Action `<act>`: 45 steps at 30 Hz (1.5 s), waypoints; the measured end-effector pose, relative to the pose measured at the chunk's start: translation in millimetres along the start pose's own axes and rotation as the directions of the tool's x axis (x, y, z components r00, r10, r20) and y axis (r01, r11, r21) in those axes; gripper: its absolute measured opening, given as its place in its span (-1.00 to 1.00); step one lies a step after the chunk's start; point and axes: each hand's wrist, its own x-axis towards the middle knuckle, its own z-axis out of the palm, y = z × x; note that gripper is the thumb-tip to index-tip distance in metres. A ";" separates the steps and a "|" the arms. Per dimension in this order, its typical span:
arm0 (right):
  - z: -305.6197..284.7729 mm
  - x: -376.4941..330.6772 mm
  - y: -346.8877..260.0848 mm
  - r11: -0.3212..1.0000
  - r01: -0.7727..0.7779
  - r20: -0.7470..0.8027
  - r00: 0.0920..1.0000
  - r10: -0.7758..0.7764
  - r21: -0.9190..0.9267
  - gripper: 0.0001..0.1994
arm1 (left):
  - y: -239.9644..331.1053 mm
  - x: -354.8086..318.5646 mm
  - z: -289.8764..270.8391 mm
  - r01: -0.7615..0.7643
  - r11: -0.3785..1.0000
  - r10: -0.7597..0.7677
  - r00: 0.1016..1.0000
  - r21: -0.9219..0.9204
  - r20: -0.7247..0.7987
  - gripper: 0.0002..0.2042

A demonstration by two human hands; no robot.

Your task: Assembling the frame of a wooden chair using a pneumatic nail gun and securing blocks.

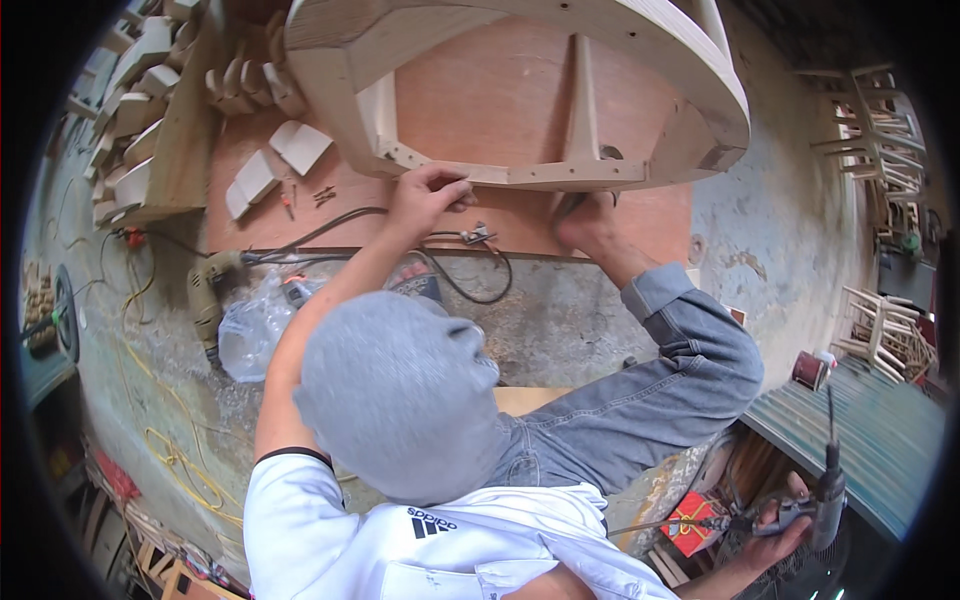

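A pale curved wooden chair frame [330,70] lies on a reddish plywood board [480,80]. Its near rail [560,178] has several small dark holes. My left hand [432,195] is at this rail, fingers curled in against its edge; whatever they may pinch is too small to make out. At the lower right, well away from the frame, my right hand [780,525] grips a grey power drill [828,500] by the handle. Its long thin bit points up, and a cord or hose runs to the handle. My bare foot [582,228] is against the rail's right part.
Cut wooden blocks [300,148] and a few screws [324,195] lie on the board. A tan drill [208,295], clear plastic bag [252,335] and black cord [495,292] are on the floor. Wooden parts pile up left; a green corrugated surface [860,430] is right. A smooth grey shape hides the centre.
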 end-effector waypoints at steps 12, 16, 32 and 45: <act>178.5 39.9 49.3 0.935 -0.349 0.242 0.904 0.353 -0.059 -0.25 | -145.8 105.9 74.9 -0.109 0.987 0.079 0.969 -0.118 -0.233 -0.85; 191.0 54.3 67.1 0.930 -0.360 0.271 0.890 0.367 -0.078 -0.37 | -135.8 99.8 80.2 -0.142 0.976 0.176 0.962 0.165 -0.210 -0.87; 392.7 196.9 124.7 0.841 -0.042 0.586 0.698 0.411 -0.540 -0.68 | -141.0 92.3 93.8 -0.173 0.926 0.263 0.932 0.335 -0.247 -0.76; 404.7 206.2 145.4 0.827 0.097 0.656 0.662 0.361 -0.554 -0.65 | -134.9 92.1 92.9 -0.145 0.912 0.247 0.942 0.384 -0.229 -0.76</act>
